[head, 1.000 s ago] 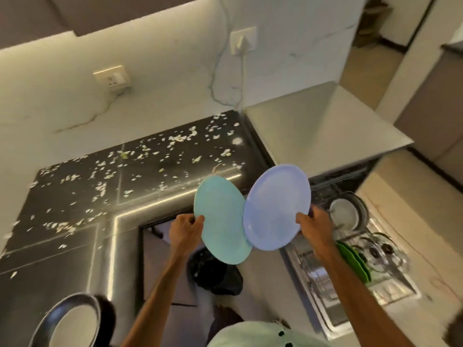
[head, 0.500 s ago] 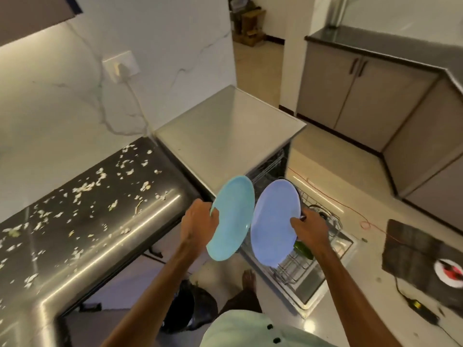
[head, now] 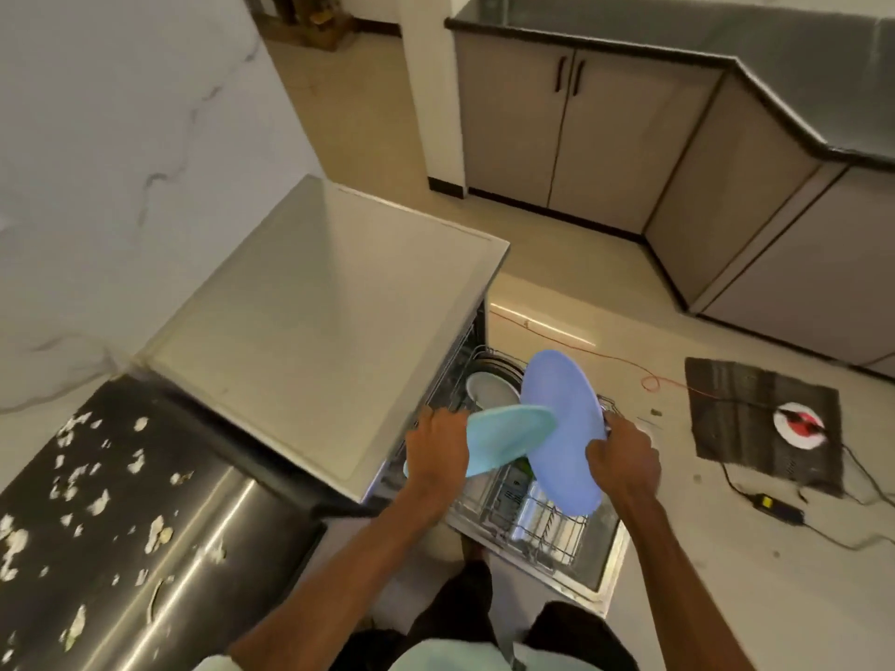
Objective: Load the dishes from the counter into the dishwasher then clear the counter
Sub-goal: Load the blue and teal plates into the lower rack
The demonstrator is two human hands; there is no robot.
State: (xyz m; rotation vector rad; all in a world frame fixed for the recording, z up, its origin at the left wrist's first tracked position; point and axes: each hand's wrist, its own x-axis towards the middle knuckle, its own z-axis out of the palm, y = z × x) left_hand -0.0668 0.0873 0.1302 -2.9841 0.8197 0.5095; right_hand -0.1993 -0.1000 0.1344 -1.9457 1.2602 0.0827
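Blue-green plate [head: 508,438] sits pinched in my left grip [head: 438,450], with the fingers curled round its near rim. My right grip [head: 624,460] pinches the rim of the purple plate [head: 564,428] the same way.

A second ago I held both plates up by the edge of the desk [head: 121,525]. Now I have turned and brought them down. They hang just over the pulled-out rack [head: 547,530] of the dishwasher [head: 329,331]. The blue-green plate has tipped over nearly flat, while the purple one stands almost on its edge. Their rims cross in my view, and I cannot tell if they touch.

I think this means the carrying part is done, and the next job is sliding each plate into a slot. Neither plate is in the rack yet.

Both arms reach forward and down, bent a little, with the wrists close together over the rack. A white bowl [head: 491,392] already stands at the far end of the rack, just behind the plates. Something green peeks out under them. Back on the desk, white scraps lie on the dark top, so clearing it is left to do.
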